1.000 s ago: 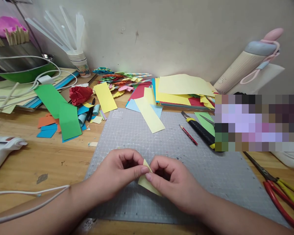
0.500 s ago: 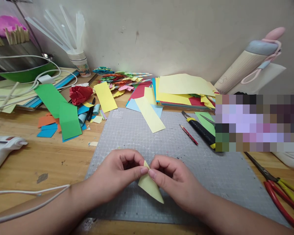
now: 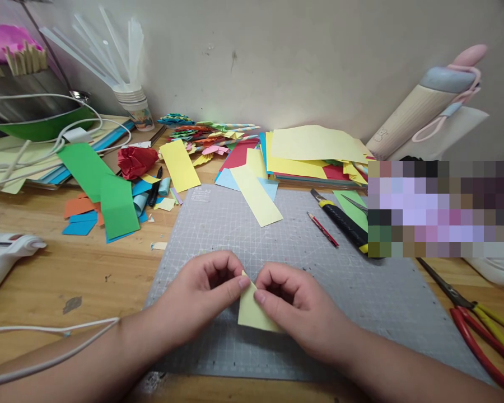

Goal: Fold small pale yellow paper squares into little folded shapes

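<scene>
A small pale yellow piece of paper is held between my two hands above the grey cutting mat. My left hand pinches its upper left corner between thumb and fingers. On its upper right edge my right hand is closed, the thumb lying on the paper and covering part of it. The paper's lower edge hangs free toward me. Beyond the hands, a pale yellow strip lies across the mat's far edge. To the right rest a red pencil and a black-and-yellow utility knife.
Red-and-yellow-handled scissors lie at the right. Green paper strips, a crumpled red paper and a white glue gun are left. Behind stand a paper stack, a cup of clear sticks and a leaning bottle.
The yellow paper has turned between my fingers: its pointed lower tip is gone from sight and its lower edge now lies nearly level. Both hands keep pinching it, a little further apart.
</scene>
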The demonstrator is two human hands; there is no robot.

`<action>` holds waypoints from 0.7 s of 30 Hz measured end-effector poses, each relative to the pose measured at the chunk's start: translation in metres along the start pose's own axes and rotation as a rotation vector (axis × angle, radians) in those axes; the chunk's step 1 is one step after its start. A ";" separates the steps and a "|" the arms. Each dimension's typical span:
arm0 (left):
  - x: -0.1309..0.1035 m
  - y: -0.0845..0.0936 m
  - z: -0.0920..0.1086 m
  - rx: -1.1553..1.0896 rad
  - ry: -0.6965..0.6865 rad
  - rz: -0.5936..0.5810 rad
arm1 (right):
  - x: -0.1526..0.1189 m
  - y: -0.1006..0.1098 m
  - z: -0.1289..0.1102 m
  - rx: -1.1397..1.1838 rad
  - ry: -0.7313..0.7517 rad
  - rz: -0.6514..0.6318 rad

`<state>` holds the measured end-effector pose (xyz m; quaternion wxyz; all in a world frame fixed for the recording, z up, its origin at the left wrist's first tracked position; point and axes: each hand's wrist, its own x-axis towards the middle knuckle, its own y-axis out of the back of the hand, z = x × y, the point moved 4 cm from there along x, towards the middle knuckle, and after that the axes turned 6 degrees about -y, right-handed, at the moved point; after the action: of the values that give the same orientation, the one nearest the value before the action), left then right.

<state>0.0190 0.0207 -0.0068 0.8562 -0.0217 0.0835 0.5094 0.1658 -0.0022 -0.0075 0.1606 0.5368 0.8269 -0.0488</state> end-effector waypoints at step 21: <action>-0.003 -0.002 0.003 0.043 -0.046 -0.024 | 0.000 0.003 0.001 0.155 0.039 0.011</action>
<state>0.0200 0.0178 -0.0040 0.8641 0.0075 0.0745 0.4977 0.1689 -0.0010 -0.0079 0.1026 0.5529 0.8207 -0.1014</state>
